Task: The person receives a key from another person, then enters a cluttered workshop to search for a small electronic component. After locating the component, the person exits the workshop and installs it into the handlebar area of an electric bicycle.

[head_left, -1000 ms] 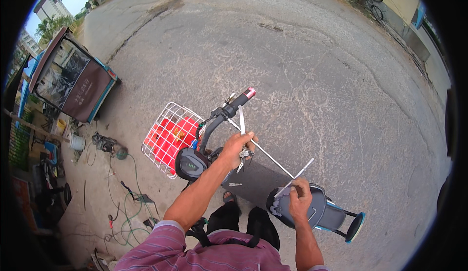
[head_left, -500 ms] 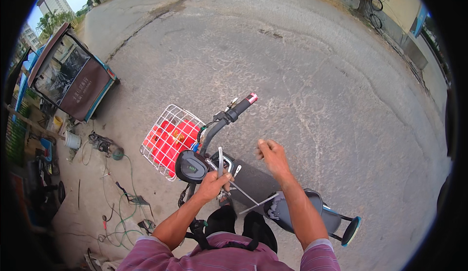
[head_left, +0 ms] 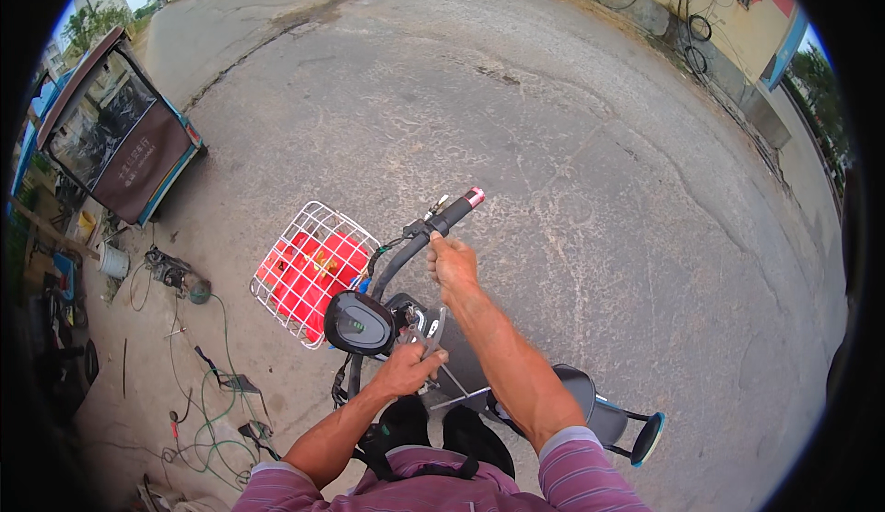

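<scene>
An electric scooter stands before me, its dark handlebar [head_left: 398, 259] running up to a black grip with a pink end. My left hand [head_left: 407, 370] is closed round a T-handle wrench [head_left: 457, 383], whose crossbar points toward the seat. A grey, curved metal piece [head_left: 442, 324], like a lever, sticks up from the same hand. At the inner end of the handlebar's grip [head_left: 456, 212] is my right hand [head_left: 454, 263], fingers curled and pinched near the lever mount; whatever they hold is hidden. Left of both hands sits the oval dashboard [head_left: 359, 323].
A white wire basket [head_left: 261, 283] with a red bag [head_left: 318, 277] is fixed at the scooter's front. Green hose [head_left: 210, 401], cables and a small machine [head_left: 171, 270] lie on the ground at left. A brown-covered three-wheeler [head_left: 138, 166] stands farther off. The scooter's seat [head_left: 576, 388] is at right.
My right hand has moved left and forward from open air to the handlebar, its fingers now at the grip's inner end. My left hand has tilted the wrench and grey piece slightly.
</scene>
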The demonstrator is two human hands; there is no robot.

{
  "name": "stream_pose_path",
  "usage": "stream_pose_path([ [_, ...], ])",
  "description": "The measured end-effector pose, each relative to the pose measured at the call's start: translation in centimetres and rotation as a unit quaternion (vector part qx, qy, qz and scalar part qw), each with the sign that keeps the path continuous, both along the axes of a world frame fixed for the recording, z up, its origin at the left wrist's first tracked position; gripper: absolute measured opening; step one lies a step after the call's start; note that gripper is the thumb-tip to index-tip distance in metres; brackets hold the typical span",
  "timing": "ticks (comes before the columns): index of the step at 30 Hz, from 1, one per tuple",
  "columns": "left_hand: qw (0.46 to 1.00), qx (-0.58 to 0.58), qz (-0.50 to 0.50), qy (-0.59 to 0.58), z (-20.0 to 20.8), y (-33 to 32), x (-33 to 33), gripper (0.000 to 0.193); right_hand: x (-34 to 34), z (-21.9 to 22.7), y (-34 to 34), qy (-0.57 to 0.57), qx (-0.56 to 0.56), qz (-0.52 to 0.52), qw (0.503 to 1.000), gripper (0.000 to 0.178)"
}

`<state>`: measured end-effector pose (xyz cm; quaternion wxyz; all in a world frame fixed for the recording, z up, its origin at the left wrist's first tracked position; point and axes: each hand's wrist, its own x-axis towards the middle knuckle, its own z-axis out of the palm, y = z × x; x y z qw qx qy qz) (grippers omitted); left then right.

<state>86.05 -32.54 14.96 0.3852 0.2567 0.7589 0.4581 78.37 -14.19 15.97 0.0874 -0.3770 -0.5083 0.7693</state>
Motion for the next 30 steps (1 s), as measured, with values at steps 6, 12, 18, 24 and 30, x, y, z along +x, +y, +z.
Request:
stream_pose_path([
  [6,1.0,-0.01,-0.028,0.003,0.6,1.4,0.5,0.031,0.5,-0.4,0.6,0.007,-0.035,-0.012,0.999,0.033],
  [12,1.0,0.019,0.003,-0.003,1.0,1.6,1.0,0.028,0.1,-0.1,0.3,0.044,-0.12,0.019,0.992,0.032],
  [18,0.999,0.036,0.004,-0.003,0.1,1.4,1.0,0.026,0.5,1.3,-0.3,0.025,-0.161,0.003,0.987,0.033],
  [24,0.999,0.047,0.015,-0.002,-0.7,1.4,1.0,0.025,-1.6,-3.7,-0.3,0.074,-0.07,-0.025,0.994,0.033],
  [30,0.999,0.046,0.008,-0.007,0.0,1.3,0.8,0.021,-1.0,-1.9,-0.7,0.033,-0.032,-0.003,0.999,0.037],
])
